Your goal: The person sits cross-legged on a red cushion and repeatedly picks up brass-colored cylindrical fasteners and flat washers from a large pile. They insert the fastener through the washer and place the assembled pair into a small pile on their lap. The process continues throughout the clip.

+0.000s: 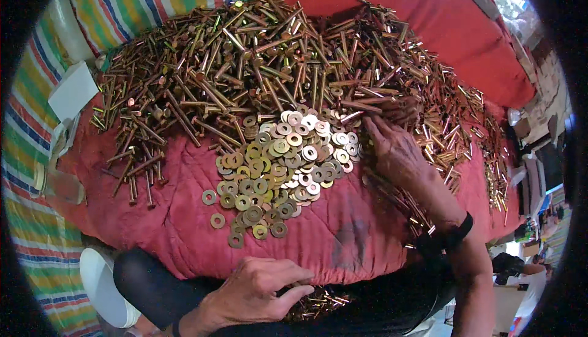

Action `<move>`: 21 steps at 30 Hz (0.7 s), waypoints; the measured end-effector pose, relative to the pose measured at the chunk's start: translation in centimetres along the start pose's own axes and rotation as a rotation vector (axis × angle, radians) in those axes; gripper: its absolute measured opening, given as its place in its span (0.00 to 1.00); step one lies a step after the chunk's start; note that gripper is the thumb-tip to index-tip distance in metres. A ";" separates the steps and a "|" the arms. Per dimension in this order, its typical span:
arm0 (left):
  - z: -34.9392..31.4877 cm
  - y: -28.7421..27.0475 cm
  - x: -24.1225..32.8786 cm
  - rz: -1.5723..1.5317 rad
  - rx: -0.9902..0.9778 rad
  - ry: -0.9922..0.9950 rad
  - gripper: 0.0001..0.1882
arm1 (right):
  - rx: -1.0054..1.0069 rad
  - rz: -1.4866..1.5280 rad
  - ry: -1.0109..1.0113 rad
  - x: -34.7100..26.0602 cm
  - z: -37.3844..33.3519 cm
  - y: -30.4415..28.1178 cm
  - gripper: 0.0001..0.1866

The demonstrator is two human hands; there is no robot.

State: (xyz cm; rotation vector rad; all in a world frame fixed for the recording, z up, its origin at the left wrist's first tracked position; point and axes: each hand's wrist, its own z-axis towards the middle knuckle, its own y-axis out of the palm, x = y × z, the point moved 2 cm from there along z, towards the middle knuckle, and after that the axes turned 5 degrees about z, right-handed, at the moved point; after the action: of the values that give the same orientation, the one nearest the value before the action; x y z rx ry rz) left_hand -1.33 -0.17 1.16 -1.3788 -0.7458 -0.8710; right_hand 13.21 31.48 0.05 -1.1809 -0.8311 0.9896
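My right hand (pixel 395 147) lies open on the bolts (pixel 257 61) beside the washers (pixel 278 165); my left hand (pixel 257 291) (loosely curled) holds nothing visible.

From where I watch, a quilted cloth (pixel 184 227) covers the work surface, and a large heap of bolts (pixel 263 49) lies along its far edge, spreading from the far left corner across to the right edge. Just before the heap, near the middle of the cloth, sits a pile of washers (pixel 282 165), with a few strays trailing toward the near edge. My right hand (pixel 395 147) rests on the bolts just right of the washers. My left hand (pixel 257 291) lies at the near edge, beside a small bunch of bolts (pixel 321 303) below the cloth's rim. A striped sheet (pixel 37 239) lies under the cloth, showing on the left, with a flat box (pixel 72 91) on it beyond the far left corner.
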 end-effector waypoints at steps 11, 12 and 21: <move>1.0 0.7 0.2 -0.048 0.035 -0.015 0.12 | -0.008 0.075 -0.236 -2.6 -2.7 -0.9 0.32; 1.0 0.7 0.0 -0.036 0.036 -0.009 0.12 | -0.039 0.139 -0.205 -2.9 -3.1 -1.0 0.33; 1.2 0.9 -1.0 -0.050 0.042 -0.030 0.13 | 0.024 0.151 -0.308 -8.5 -4.8 -1.2 0.32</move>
State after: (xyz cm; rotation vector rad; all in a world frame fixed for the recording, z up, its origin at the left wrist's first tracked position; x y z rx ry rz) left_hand -0.98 1.07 -0.05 -1.3432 -0.8207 -0.8704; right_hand 14.79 21.73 0.13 -1.0974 -0.9779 1.3249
